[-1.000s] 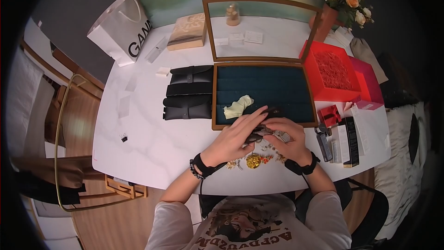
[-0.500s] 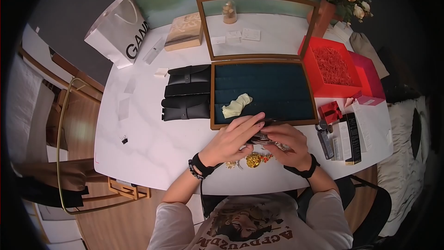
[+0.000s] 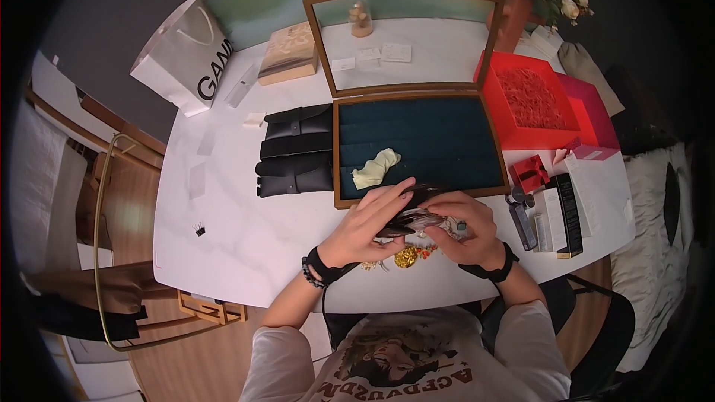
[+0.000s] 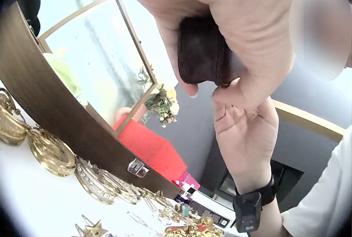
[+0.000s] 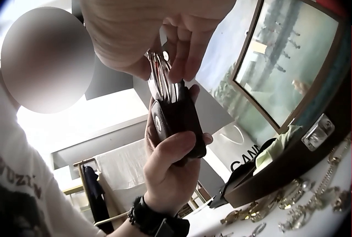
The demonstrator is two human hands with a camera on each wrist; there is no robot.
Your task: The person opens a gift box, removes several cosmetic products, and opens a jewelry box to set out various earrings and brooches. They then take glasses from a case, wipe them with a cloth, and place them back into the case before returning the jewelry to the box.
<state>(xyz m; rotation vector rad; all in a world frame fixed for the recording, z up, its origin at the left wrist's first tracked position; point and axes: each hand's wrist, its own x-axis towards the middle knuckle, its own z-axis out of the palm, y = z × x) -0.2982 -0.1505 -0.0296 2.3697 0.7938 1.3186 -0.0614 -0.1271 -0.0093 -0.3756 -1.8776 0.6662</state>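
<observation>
My left hand (image 3: 357,231) grips a dark brown leather case (image 5: 179,121) with a round snap on its side, the thumb lying across its face in the right wrist view. Several thin, shiny metal pieces (image 5: 165,86) stick out of the case's open end. My right hand (image 3: 469,231) pinches these pieces between thumb and fingers; their lower ends are hidden inside the leather. Both hands are held over the front edge of a wooden jewelry box (image 3: 337,141). On the table below them lie a gold ornament (image 3: 406,256) and gold hoop earrings (image 4: 52,152).
The box's glass lid stands up, and a pale scrunched cloth (image 3: 376,168) lies on its teal lining. To its left are black pouches (image 3: 294,175); to its right, a red box (image 3: 488,123) with shredded filling and small cartons (image 3: 567,219). A paper bag (image 3: 175,59) stands at back left.
The head view has swung slightly, so the table things sit farther left. The case has tilted between my hands, showing more of the shiny pieces. Both hands keep their hold.
</observation>
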